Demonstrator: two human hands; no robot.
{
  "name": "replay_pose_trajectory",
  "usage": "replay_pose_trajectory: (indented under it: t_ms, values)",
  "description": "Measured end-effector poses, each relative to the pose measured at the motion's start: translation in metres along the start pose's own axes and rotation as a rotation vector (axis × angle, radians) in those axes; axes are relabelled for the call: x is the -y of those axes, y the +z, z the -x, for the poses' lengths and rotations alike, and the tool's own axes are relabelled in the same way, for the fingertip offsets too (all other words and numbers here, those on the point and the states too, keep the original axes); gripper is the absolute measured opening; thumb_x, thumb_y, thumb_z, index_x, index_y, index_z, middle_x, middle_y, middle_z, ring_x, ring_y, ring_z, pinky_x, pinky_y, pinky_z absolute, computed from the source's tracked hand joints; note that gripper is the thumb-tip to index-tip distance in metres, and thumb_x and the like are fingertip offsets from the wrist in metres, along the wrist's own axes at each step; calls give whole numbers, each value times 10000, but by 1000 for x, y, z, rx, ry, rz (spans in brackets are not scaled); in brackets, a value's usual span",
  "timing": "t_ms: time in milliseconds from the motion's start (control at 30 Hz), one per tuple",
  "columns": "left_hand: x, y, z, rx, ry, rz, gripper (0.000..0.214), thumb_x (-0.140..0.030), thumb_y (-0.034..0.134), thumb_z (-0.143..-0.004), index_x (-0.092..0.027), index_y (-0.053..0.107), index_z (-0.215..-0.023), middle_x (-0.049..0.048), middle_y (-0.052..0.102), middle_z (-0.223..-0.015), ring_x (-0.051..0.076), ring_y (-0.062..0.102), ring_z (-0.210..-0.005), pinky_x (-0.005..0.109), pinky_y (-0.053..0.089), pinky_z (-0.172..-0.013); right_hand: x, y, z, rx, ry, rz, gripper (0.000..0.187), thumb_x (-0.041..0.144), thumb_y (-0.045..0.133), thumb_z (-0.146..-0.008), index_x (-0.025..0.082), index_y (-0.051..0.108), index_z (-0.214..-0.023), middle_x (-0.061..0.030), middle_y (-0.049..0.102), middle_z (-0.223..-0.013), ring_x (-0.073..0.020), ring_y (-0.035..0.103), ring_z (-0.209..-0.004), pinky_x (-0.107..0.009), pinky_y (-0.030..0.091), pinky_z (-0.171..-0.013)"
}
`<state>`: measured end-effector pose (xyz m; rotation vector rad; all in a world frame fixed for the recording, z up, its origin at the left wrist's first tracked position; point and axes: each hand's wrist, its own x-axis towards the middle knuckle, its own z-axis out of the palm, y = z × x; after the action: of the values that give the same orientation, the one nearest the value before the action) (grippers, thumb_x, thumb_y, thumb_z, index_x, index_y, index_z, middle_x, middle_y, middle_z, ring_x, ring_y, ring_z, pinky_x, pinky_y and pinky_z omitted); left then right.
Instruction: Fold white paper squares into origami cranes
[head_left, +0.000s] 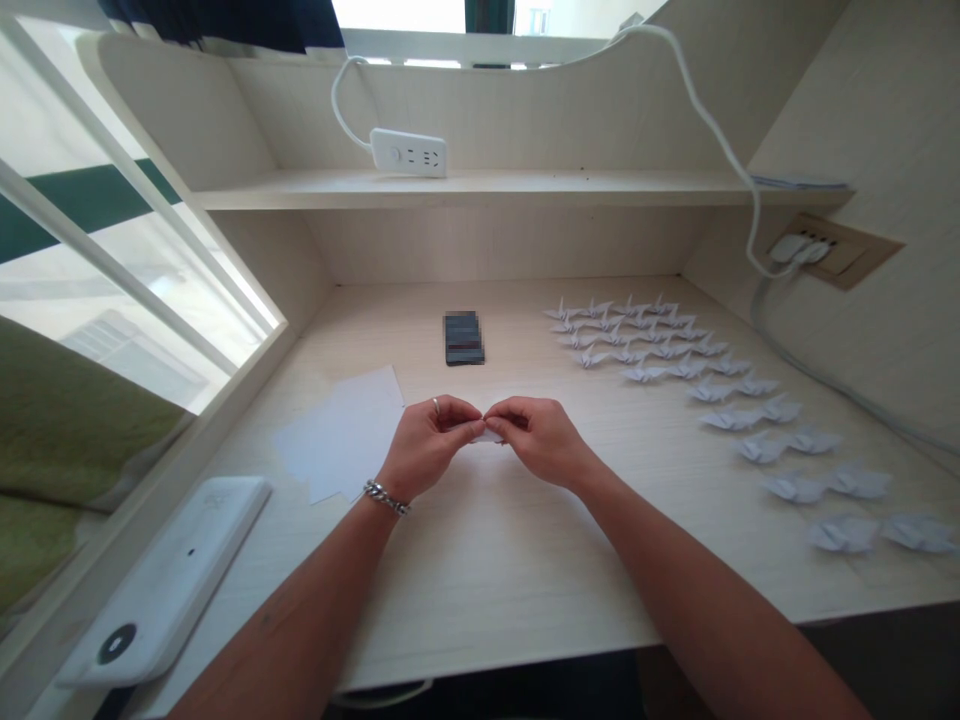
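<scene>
Left hand (424, 440): thumb and fingertips together, clamped on one end of the paper (490, 436).
Right hand (544, 437): pinched likewise on the other end, its fingertips just beside the left's.
Paper's place: between our hands, over the middle of the surface (487, 590); only a white sliver shows, so we cannot tell its full shape or whether it touches down.
Feel: we judge it very light, thin and bendable, able to hold a crease but easily crumpled or torn, and not slippery.
Hold: we would take it by opposite edges, thumb against forefinger, pressing lightly.
Sheets (352, 425): flat and overlapping beside our left hand; a corner seems the easiest lift.
Phone (464, 338): lying beyond our hands, blurred.
Cranes (791, 487): in rows to our right; their points look fragile, so we would grip the body.
</scene>
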<state>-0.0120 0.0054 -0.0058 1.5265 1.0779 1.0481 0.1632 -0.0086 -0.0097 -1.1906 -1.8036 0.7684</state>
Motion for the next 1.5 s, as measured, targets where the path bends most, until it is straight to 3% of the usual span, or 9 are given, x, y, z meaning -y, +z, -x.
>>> replay_pose_trajectory:
  t_ms: [500, 733, 1100, 1300, 1400, 1500]
  values:
    - [6, 3, -2, -65, -2, 12, 165, -246, 766, -656, -137, 679, -744, 36, 709, -730, 146, 647, -674, 274, 524, -671, -5, 5, 0, 10, 98, 14, 128, 249, 549, -854, 195, 659, -817, -15, 689, -725, -141, 645, -655, -253, 467, -642]
    - [6, 5, -1, -102, 18, 26, 209, -258, 770, -654, -133, 666, -785, 43, 710, -757, 165, 665, -709, 291, 532, -684, -6, 7, -2, 36, 145, -82, 150, 283, 538, -858, 183, 631, -796, -13, 662, -703, -134, 631, -626, -249, 459, -616]
    - [3, 1, -2, 20, -29, 113, 250, -287, 663, -773, -125, 642, -962, 62, 727, -801, 161, 676, -712, 302, 554, -686, -5, 1, -3, 53, 130, 39, 164, 242, 527, -847, 181, 642, -748, -4, 658, -668, -123, 587, -624, -236, 402, -607]
    - [4, 4, -1, 6, 2, -33, 223, -275, 727, -707, -129, 667, -866, 73, 719, -831, 181, 677, -780, 312, 542, -745, -4, 3, -2, 63, 106, 86, 175, 255, 515, -868, 186, 644, -770, -2, 652, -650, -123, 590, -619, -241, 409, -619]
    - [5, 5, 0, -27, 15, -25, 190, -265, 729, -700, -137, 664, -824, 54, 707, -798, 169, 668, -756, 300, 537, -730, -6, 5, -2, 81, 158, 2, 190, 273, 506, -870, 181, 623, -751, -1, 634, -632, -125, 601, -602, -245, 427, -605]
    - [3, 5, 0, -40, -2, 30, 197, -245, 748, -672, -137, 652, -806, 37, 694, -767, 154, 657, -727, 280, 531, -701, -9, 8, -4, 128, 264, -244, 222, 321, 526, -855, 166, 591, -710, 0, 604, -612, -128, 608, -573, -249, 463, -579]
